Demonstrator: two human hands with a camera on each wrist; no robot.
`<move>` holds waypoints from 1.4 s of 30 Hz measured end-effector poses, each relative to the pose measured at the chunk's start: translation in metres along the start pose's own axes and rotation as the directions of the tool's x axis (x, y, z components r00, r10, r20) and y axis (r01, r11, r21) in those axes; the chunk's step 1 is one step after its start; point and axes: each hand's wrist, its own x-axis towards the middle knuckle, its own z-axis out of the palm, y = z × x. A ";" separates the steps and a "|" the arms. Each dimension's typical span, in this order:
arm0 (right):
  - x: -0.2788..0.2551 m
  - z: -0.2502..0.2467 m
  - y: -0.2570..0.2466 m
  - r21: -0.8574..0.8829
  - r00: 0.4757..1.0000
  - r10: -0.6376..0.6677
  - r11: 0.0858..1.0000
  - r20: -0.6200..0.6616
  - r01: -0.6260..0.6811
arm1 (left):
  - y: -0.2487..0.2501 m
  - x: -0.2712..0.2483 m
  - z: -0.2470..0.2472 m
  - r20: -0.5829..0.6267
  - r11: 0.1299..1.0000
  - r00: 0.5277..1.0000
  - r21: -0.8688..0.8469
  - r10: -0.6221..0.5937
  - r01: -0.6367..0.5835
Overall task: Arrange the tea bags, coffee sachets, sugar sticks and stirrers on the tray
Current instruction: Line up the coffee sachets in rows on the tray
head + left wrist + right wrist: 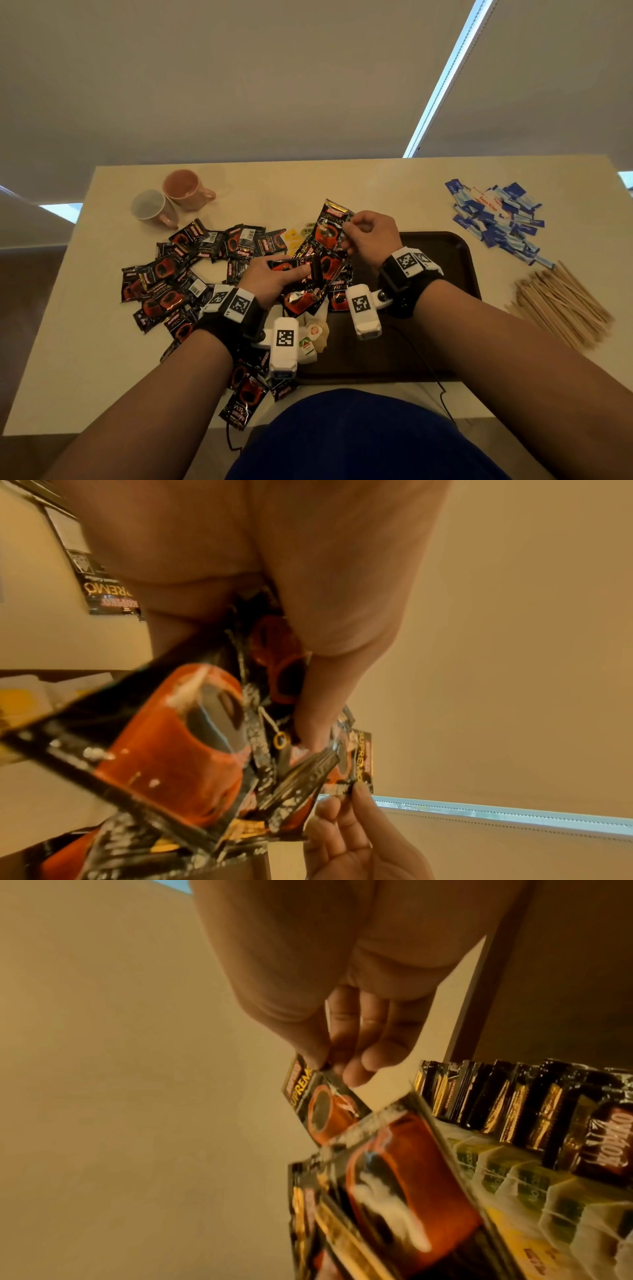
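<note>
My left hand (274, 279) grips a bunch of black-and-red coffee sachets (310, 281) over the left end of the dark brown tray (455, 260); in the left wrist view the thumb lies across that bunch (192, 739). My right hand (368, 233) pinches one coffee sachet (334, 222) by its edge and holds it upright above the bunch; the right wrist view shows the pinched sachet (318, 1110). Several loose coffee sachets (178, 274) are scattered on the table left of the tray. Tea bags (313, 337) lie on the tray's near left corner. Blue sugar sticks (500, 219) and wooden stirrers (561, 305) lie to the right.
Two mugs, one grey (152, 209) and one pink (186, 190), lie on their sides at the back left of the cream table (68, 359). Yellow tea tags (294, 236) show behind the held bunch. A black cable (442, 387) trails off the table's near edge.
</note>
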 end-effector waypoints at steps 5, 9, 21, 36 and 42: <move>0.006 -0.011 0.013 -0.082 0.998 0.064 0.995 -0.006 -0.065 | -0.002 0.003 -0.007 -0.021 0.999 1.000 -0.035 0.016 -0.016; -0.002 -0.024 0.039 -0.290 0.984 0.147 0.950 0.101 -0.112 | -0.004 0.008 -0.015 -0.069 0.999 0.997 -0.021 0.027 -0.028; -0.025 -0.021 0.093 -0.485 0.918 0.355 0.843 0.177 -0.233 | -0.006 0.008 -0.018 -0.070 0.999 0.997 -0.019 0.034 -0.035; -0.021 -0.011 0.093 -0.475 0.916 0.382 0.833 0.124 -0.283 | -0.012 0.013 -0.018 -0.068 0.997 0.997 -0.061 0.040 -0.044; -0.021 -0.010 0.093 -0.474 0.904 0.410 0.824 0.124 -0.309 | -0.015 0.015 -0.018 -0.073 0.998 0.997 -0.062 0.027 -0.032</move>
